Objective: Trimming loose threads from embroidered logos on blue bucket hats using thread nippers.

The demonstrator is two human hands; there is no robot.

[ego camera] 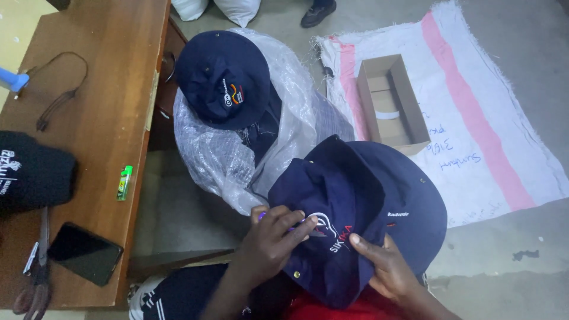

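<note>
Left hand (269, 240): grip closed, fingertips pinching small purple-tipped tool, pressed onto white embroidered emblem on navy hat (361, 207). Right hand (385, 266): grip clamped on hat cloth, thumb on top just right of emblem, fingers hidden under fabric. Emblem sits between both grips, left hand nearer, touching. Hat lies over lap, brim fanning up and right, away from hands. Beyond: second navy hat (222, 77) atop clear plastic bag (219, 160); open cardboard box (391, 104) on striped cloth (492, 118); tabletop (101, 118) at left with phone (85, 253), green lighter (124, 182), scissors (37, 278).
</note>
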